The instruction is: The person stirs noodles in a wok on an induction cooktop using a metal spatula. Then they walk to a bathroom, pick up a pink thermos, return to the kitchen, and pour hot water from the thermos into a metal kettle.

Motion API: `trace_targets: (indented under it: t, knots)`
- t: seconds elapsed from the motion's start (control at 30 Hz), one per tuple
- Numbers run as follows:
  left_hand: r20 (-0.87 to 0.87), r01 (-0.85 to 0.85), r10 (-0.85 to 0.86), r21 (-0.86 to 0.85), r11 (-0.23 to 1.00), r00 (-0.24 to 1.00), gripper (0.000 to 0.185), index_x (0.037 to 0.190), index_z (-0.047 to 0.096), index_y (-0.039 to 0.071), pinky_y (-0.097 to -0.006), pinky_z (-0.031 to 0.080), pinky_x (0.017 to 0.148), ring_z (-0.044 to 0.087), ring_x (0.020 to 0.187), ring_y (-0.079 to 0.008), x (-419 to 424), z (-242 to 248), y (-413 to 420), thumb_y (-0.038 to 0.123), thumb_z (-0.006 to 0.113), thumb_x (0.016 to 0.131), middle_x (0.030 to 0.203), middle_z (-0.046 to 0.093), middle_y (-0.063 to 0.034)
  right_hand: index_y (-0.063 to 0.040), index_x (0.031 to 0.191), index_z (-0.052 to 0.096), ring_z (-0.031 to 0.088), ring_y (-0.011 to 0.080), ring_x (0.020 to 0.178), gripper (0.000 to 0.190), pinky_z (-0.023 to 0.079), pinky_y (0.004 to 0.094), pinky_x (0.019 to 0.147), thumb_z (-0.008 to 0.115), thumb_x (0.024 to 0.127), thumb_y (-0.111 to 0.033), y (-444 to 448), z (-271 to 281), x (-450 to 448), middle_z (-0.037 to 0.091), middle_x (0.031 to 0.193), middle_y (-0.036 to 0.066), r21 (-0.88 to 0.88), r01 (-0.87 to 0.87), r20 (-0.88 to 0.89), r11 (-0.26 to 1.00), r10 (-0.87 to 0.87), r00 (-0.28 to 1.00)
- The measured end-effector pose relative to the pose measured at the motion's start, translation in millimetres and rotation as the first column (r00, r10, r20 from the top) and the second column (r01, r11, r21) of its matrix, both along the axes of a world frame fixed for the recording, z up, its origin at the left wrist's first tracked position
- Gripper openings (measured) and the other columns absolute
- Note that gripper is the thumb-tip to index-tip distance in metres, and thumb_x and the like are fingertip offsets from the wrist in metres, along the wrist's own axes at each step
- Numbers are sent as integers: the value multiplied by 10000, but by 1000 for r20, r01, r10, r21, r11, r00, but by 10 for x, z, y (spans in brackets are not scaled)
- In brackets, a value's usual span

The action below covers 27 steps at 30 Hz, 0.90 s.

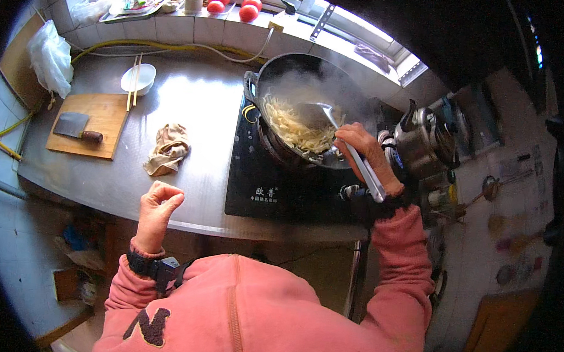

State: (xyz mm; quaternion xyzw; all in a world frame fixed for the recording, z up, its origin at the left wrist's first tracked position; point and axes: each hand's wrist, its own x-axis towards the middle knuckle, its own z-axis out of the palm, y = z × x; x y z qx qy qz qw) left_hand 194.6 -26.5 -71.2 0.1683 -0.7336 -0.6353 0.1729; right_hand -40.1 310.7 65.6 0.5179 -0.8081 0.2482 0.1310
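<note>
My right hand [362,149] grips the handle of a metal wok spatula [328,113], whose head reaches into a dark wok [291,63]. Steam rises from pale shredded food [291,124] inside the wok, which sits on a black gas stove [290,195]. Over the front of the steel counter [198,158], my left hand [156,213] is raised with its fingers curled and thumb tip against the index finger; nothing shows in it. A crumpled beige cloth [167,147] lies just beyond that hand, apart from it.
Left on the counter, a cleaver [72,125] rests on a wooden cutting board [89,104]. Chopsticks [134,82] lie across a white bowl [143,78]. A metal kettle [423,139] stands right of the wok. Several tomatoes [249,12] and a tray [136,7] occupy the windowsill.
</note>
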Motion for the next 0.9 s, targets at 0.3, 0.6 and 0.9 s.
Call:
trace_targets:
  t: [0.3,0.6,0.9]
  knots:
    - [22,24,-26,71,997,999,31,819,658,9,-229,417,722,520,774,-90,45,-58,-120,30,673,800,813,541,3,-14,910,573,590,305,795,198,500,366,673,693,752,-11,101,-65,593,600,868,125,85,34,-54,996,-30,998]
    - [57,162,-157,-98,982,986,79,880,661,-7,-227,404,717,508,792,-97,-74,32,-87,52,613,858,827,538,-13,-39,850,552,549,283,820,160,467,380,708,662,776,-128,-50,-183,591,563,838,95,62,155,-117,986,-147,982]
    - [118,318,-307,-99,943,945,67,836,666,-9,-260,400,730,508,789,-128,-77,-64,-278,54,643,831,786,546,-34,-76,1265,439,487,293,1108,558,366,424,966,652,750,-47,-61,-481,795,484,1238,110,24,297,-184,955,-288,940]
